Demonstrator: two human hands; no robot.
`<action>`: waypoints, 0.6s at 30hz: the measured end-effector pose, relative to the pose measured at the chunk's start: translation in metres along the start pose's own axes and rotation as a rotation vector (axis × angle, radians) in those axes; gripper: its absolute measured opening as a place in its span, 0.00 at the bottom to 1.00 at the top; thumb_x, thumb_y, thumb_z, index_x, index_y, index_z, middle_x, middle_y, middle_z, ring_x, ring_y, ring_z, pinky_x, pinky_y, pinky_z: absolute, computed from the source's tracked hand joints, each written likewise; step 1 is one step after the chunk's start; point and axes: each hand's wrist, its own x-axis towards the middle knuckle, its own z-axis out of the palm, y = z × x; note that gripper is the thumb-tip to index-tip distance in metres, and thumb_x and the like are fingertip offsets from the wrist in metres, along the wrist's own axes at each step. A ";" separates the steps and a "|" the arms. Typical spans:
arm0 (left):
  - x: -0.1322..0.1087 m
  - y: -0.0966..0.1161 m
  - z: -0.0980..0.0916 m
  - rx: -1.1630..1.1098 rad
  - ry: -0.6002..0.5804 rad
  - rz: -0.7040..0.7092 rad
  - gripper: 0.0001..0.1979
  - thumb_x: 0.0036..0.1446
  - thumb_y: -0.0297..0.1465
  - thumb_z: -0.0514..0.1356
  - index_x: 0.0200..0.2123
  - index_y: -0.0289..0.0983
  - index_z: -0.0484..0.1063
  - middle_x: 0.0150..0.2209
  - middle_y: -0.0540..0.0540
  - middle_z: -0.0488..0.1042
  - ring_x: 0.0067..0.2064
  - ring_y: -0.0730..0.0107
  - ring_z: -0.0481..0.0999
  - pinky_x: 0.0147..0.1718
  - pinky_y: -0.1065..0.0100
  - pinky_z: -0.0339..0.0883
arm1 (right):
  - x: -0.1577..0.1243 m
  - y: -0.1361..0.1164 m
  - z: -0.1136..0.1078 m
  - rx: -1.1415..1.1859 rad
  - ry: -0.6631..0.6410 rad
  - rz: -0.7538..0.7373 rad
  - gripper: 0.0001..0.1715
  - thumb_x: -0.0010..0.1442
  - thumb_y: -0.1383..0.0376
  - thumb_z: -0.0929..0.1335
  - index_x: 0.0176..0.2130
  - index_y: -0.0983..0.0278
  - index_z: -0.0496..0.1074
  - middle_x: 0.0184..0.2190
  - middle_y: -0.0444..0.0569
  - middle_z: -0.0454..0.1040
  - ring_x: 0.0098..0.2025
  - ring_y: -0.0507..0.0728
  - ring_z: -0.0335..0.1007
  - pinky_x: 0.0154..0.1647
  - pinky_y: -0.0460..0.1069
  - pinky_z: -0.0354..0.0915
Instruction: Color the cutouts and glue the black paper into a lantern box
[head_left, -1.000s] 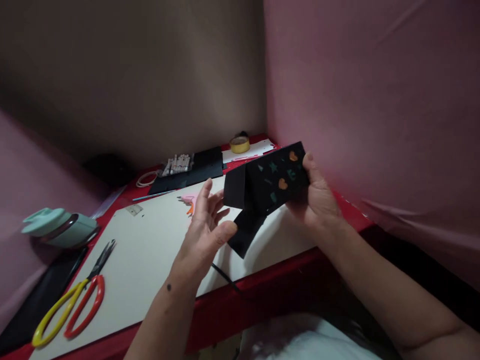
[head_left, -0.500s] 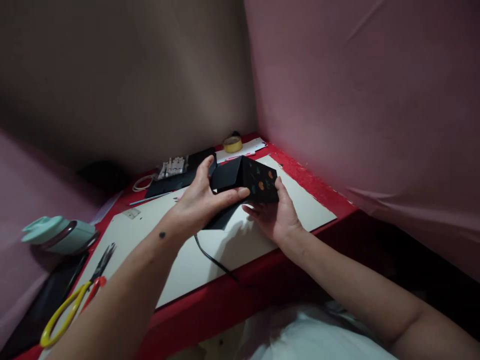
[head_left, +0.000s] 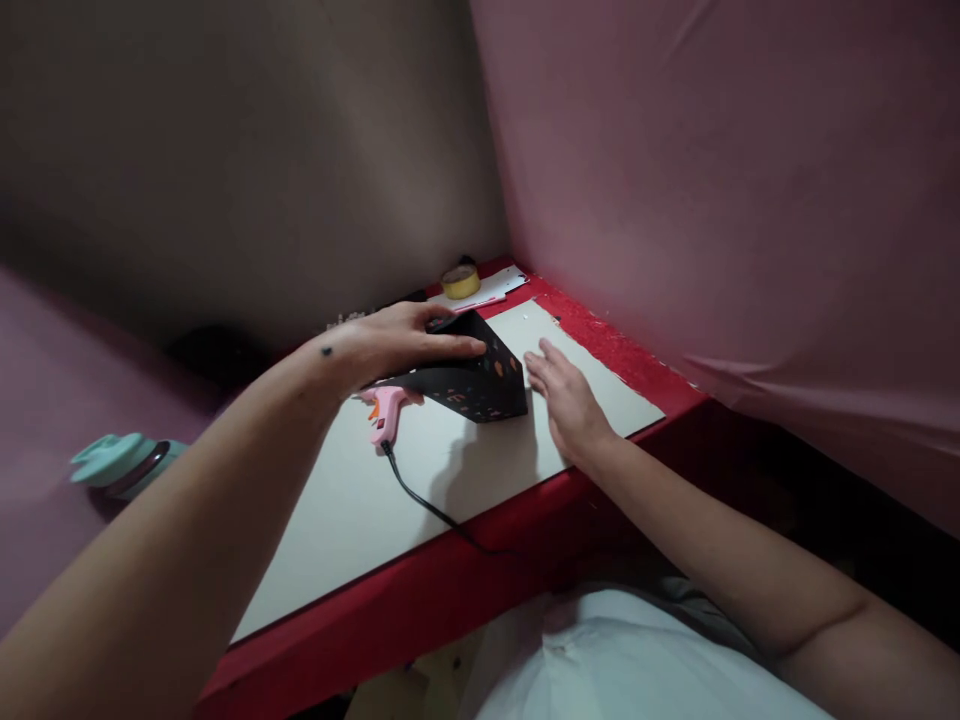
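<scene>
My left hand [head_left: 409, 338] grips the top of a black folded card box [head_left: 491, 385] with small orange and green patterns, held over the white board [head_left: 360, 520]. To the right of the box, my right hand [head_left: 566, 400] is apart from it, fingers extended and holding nothing. Beneath my left wrist lies a pink glue gun [head_left: 385, 418], its black cord [head_left: 427, 507] running across the board to the front edge.
A roll of yellow tape [head_left: 460, 282] sits at the back on the red table cover [head_left: 630, 355]. On the left is a mint-green bottle [head_left: 124, 463]. Pink cloth [head_left: 712, 180] hangs along the right side.
My right hand has let go of the box and moved slightly away. My left hand has turned over the box, which now shows another patterned side. The glue gun has come into view.
</scene>
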 end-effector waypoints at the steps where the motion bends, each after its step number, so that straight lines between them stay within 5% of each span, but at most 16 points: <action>1: 0.004 0.000 0.004 0.021 -0.041 -0.010 0.27 0.36 0.47 0.74 0.39 0.40 0.82 0.33 0.44 0.82 0.33 0.52 0.83 0.32 0.60 0.77 | 0.001 -0.003 -0.005 -0.040 -0.008 -0.044 0.40 0.58 0.52 0.73 0.65 0.61 0.65 0.68 0.53 0.64 0.70 0.58 0.58 0.73 0.56 0.48; 5: 0.020 0.004 0.016 -0.042 -0.260 -0.148 0.28 0.40 0.49 0.71 0.42 0.38 0.81 0.35 0.41 0.82 0.37 0.50 0.83 0.34 0.59 0.77 | 0.006 -0.020 -0.021 -0.229 -0.240 -0.155 0.53 0.52 0.48 0.77 0.69 0.57 0.60 0.71 0.54 0.59 0.74 0.59 0.51 0.74 0.58 0.44; 10: 0.027 0.005 0.015 -0.101 -0.317 -0.172 0.34 0.45 0.50 0.71 0.53 0.40 0.77 0.41 0.42 0.82 0.45 0.52 0.82 0.40 0.62 0.75 | 0.018 -0.024 -0.026 -0.642 -0.511 -0.260 0.75 0.39 0.57 0.83 0.74 0.55 0.46 0.70 0.59 0.57 0.73 0.70 0.49 0.72 0.68 0.47; 13: 0.022 0.000 0.011 -0.211 -0.364 -0.177 0.37 0.48 0.51 0.71 0.58 0.38 0.74 0.46 0.40 0.81 0.45 0.53 0.82 0.39 0.65 0.75 | 0.027 -0.020 -0.028 -0.669 -0.552 -0.198 0.74 0.42 0.61 0.80 0.75 0.60 0.42 0.65 0.63 0.62 0.65 0.71 0.63 0.65 0.67 0.60; 18: 0.017 -0.022 0.003 -0.411 -0.270 -0.184 0.41 0.60 0.60 0.56 0.67 0.39 0.62 0.61 0.32 0.71 0.39 0.54 0.83 0.31 0.58 0.78 | 0.035 -0.025 -0.035 -0.677 -0.637 -0.172 0.59 0.44 0.66 0.79 0.69 0.58 0.56 0.58 0.56 0.70 0.59 0.70 0.69 0.58 0.64 0.69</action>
